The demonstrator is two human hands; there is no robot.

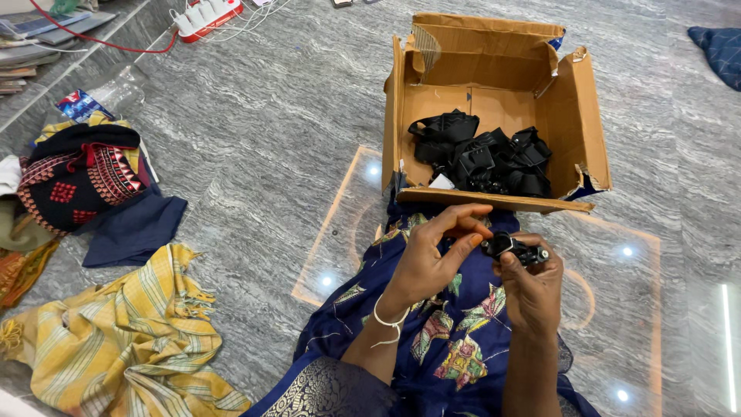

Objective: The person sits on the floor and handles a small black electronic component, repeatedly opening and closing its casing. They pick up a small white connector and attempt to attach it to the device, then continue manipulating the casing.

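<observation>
Head view, looking down over the lap of a seated person.

Item 1: small black clip-like part (515, 249) — pinched at the top of the right hand (532, 289), whose fingers are curled round it from below. It sits raised clear of the lap, apparently so that both hands can reach it. One end pokes out to the right, past the fingers.

Item 2: left hand (432, 259) — fingers bent, index and thumb tips meeting the part's left end; it touches rather than carries. A white bangle (388, 321) circles the wrist.

Item 3: torn cardboard box (587, 116), flaps open, set on the grey marble floor (270, 131) just beyond the knees and so within easy reach. Inside, a heap of black straps and buckles (482, 158), well apart from the held part.

Item 4: blue patterned cloth (455, 340) across the lap, directly beneath both hands.

Item 5: folded fabrics at left — a yellow striped cloth (131, 340), a dark embroidered bundle (77, 174) — well apart from the hands.

Item 6: white power strip (207, 15), top edge.
</observation>
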